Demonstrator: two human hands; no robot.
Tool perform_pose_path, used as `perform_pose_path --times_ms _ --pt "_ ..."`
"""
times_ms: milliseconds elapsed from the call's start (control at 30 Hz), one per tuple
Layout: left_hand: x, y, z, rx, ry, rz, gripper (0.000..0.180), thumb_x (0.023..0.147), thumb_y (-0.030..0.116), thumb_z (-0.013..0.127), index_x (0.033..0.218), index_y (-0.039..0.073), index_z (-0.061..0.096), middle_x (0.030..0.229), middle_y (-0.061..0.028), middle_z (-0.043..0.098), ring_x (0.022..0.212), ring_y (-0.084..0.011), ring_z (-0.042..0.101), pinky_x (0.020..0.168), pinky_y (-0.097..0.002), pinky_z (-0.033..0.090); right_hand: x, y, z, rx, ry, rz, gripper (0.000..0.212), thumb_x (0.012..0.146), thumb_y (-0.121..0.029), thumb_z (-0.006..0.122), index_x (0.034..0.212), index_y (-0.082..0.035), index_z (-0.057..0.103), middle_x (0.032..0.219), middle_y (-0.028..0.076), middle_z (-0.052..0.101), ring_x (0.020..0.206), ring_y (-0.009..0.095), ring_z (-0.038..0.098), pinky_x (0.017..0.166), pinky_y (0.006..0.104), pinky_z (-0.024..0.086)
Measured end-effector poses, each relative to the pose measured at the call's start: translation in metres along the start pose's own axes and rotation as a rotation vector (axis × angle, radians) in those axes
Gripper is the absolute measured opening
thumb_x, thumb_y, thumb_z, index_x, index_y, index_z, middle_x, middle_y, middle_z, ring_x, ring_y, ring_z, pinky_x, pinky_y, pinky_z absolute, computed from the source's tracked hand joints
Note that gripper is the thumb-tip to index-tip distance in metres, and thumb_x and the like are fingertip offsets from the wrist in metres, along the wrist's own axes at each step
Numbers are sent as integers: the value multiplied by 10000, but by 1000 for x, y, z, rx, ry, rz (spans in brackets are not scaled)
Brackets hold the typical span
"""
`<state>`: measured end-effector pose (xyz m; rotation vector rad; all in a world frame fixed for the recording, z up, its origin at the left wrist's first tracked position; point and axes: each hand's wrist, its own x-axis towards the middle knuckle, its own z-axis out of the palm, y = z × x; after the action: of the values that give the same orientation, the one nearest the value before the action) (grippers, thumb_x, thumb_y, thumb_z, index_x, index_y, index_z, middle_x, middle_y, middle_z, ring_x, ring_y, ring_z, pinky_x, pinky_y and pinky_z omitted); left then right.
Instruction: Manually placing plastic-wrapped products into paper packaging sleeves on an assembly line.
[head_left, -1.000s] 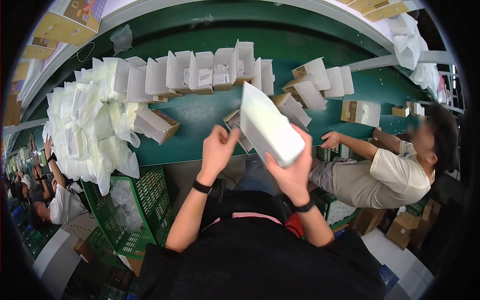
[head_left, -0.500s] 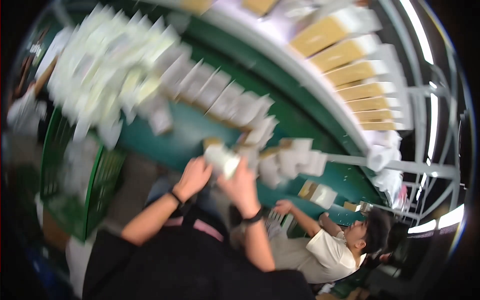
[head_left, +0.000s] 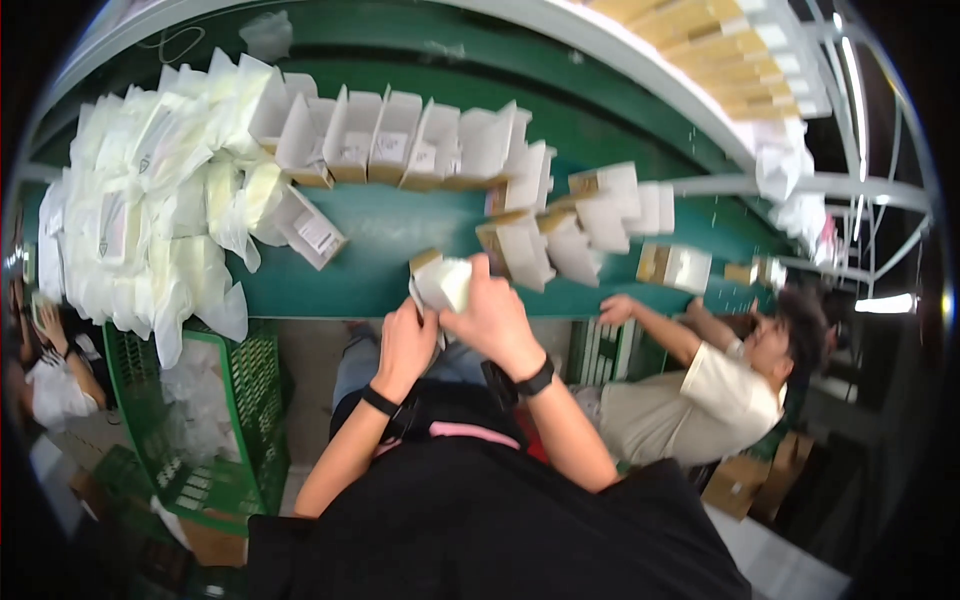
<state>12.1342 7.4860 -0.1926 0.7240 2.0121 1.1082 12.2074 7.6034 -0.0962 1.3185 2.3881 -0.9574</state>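
Note:
Above the near edge of the green table, both hands grip a small white carton [head_left: 440,285] with a brown side. My left hand [head_left: 407,345] is closed around its lower left. My right hand [head_left: 498,312] wraps its right end, where something pale, perhaps a packet, shows; whether it is inside the carton I cannot tell. Beyond, a row of open white cartons [head_left: 393,140] with raised flaps stands on the table. Another carton [head_left: 312,232] lies tilted to the left of my hands, and more open cartons [head_left: 520,250] stand close on the right.
Clear plastic bags with pale contents [head_left: 150,200] are heaped at the left. Below them stands a green crate [head_left: 240,400] with loose plastic inside. A co-worker [head_left: 690,400] in a light shirt reaches to the table at the right. Brown cartons [head_left: 700,40] line the upper shelf.
The view has turned and steadied, levelling the table. Both hands still hold the carton over the near edge. The co-worker's hand remains by the table.

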Motion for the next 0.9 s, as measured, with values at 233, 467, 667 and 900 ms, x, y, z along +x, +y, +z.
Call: perform_pose_path --times_ms 233,467,667,900 --pt "0 -6 -15 95 -84 21 248 918 168 584 918 -76 628 782 -296 658 784 -483 658 726 -550 513 -11 -3 4 45 125 3 648 756 -234 781 1250 34 459 915 316 695 886 497 683 789 518 568" --pt "19 16 -40 325 233 332 447 839 -2 604 1273 -46 511 831 -265 682 793 -473 667 754 -529 541 -29 37 -1 415 286 -33 714 748 -207 810 1324 53 476 1033 264 704 962 363 725 839 414 570" --pt "97 52 -42 569 -318 234 742 789 -61 619 1491 24 392 892 -261 696 847 -466 669 822 -522 554 -45 54 -18 698 424 5 630 733 -179 815 1260 27 538 1175 222 692 1034 348 700 930 409 551" --pt "123 55 -51 554 -489 572 371 865 71 633 1233 61 677 912 -226 712 877 -430 672 806 -513 542 -40 63 -51 -265 403 -920 500 784 -145 751 1243 -51 577 1314 146 642 1100 341 662 991 423 541"
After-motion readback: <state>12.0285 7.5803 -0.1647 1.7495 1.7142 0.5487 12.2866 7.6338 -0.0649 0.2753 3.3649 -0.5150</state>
